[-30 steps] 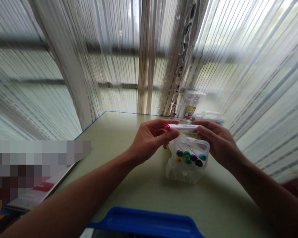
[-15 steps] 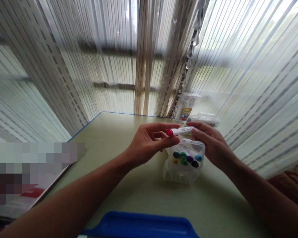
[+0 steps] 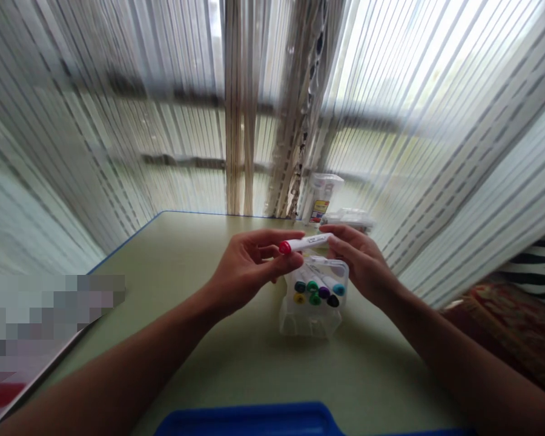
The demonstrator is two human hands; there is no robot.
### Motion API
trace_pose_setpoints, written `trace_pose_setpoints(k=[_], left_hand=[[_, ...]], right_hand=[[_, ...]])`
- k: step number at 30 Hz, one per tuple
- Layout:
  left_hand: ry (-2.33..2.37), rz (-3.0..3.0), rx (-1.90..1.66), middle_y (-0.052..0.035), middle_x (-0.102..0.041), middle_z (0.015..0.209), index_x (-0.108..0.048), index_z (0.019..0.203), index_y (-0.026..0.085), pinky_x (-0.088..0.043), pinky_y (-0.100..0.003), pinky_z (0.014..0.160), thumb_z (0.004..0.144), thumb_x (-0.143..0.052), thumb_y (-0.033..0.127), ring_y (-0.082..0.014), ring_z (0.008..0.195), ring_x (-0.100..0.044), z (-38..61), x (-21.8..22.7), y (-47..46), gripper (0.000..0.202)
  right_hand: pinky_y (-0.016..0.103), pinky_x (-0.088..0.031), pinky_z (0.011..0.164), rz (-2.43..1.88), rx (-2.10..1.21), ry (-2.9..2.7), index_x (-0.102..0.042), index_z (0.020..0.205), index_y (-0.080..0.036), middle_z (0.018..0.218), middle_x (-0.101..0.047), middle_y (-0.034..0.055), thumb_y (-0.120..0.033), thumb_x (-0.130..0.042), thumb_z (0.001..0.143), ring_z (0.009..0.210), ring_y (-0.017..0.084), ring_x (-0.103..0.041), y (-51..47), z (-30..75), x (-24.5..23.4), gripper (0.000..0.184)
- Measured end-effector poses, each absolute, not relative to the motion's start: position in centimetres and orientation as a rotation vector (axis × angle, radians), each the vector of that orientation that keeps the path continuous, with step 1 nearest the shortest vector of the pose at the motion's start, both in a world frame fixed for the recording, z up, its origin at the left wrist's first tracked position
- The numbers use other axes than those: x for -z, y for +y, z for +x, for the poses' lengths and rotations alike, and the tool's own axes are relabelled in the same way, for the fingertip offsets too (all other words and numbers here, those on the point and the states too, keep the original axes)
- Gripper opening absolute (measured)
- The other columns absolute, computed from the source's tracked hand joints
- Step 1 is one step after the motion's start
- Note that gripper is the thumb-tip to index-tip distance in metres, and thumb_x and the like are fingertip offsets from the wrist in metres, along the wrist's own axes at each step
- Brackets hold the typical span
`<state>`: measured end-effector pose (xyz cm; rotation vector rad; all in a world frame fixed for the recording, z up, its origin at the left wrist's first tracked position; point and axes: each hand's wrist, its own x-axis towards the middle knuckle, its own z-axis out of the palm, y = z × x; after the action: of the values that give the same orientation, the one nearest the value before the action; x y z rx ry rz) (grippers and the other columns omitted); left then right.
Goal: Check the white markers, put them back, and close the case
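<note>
Hanging behind a pale table, striped curtains filter daylight, with patterned fabric at the right and a blue ledge along the near edge. A left hand and a right hand meet above the tabletop, near an upright clear pack at the back. Just below them, a clear case rests on the table, showing at least seven capped markers, their coloured ends facing the wearer.

One red-ended marker is out, held aloft between the hands: left thumb and forefinger close around its red end, while right fingertips pinch the opposite end. The handling looks midway: this marker is lifted but not set down, its red end is on, and the others sit in the case.

Compared with a second ago, the view swings right, bringing more fabric into sight and carrying the table leftward in the picture. Both hands keep their hold; the nearly level marker now slopes, red end lower.
</note>
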<state>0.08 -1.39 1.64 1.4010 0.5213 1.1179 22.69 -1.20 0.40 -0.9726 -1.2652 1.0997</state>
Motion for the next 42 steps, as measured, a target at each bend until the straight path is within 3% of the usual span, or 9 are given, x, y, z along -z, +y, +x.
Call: trace_pose_setpoints(k=[22,29,33,42], left_hand=[[0.536,1.433,-1.108,-0.005,-0.074,0.078,-0.078,0.108,0.022,-0.043,-0.02,0.05,0.072,-0.085,0.029,-0.0088,0.057,-0.057,0.01,-1.7,-1.42,0.038],[0.492,1.413,-1.138,-0.0053,-0.074,0.084,-0.078,0.107,0.023,-0.044,-0.019,0.052,0.076,-0.082,0.028,-0.0069,0.058,-0.055,0.15,-1.46,-1.32,0.032],[0.478,1.414,-1.138,-0.0063,-0.074,0.083,-0.077,0.112,0.022,-0.044,-0.02,0.052,0.077,-0.081,0.03,-0.0069,0.056,-0.053,0.2,-1.59,-1.43,0.036],[0.422,1.408,-1.17,-0.0075,-0.075,0.086,-0.076,0.115,0.02,-0.044,-0.021,0.051,0.078,-0.08,0.029,-0.0068,0.056,-0.053,0.12,-1.99,-1.51,0.038]], right_hand=[[0.021,-0.03,0.041,-0.985,-1.094,-1.285,-0.068,0.103,-0.02,0.064,-0.056,-0.0042,-0.041,-0.077,0.078,0.047,0.008,-0.043,-1.21,22.68,-0.35,0.034],[0.021,-0.03,0.04,-0.937,-1.287,-1.086,-0.071,0.1,-0.021,0.07,-0.056,-0.0031,-0.038,-0.082,0.072,0.048,0.007,-0.043,-0.99,23.12,-0.67,0.034],[0.021,-0.029,0.04,-0.931,-1.358,-0.996,-0.073,0.093,-0.021,0.062,-0.05,-0.0044,-0.036,-0.084,0.07,0.048,0.008,-0.038,-1.03,23.07,-0.92,0.03],[0.016,-0.034,0.039,-0.814,-1.412,-0.899,-0.074,0.082,-0.019,0.067,-0.064,-0.003,-0.035,-0.09,0.062,0.045,0.004,-0.035,-1.21,23.08,-1.2,0.03]])
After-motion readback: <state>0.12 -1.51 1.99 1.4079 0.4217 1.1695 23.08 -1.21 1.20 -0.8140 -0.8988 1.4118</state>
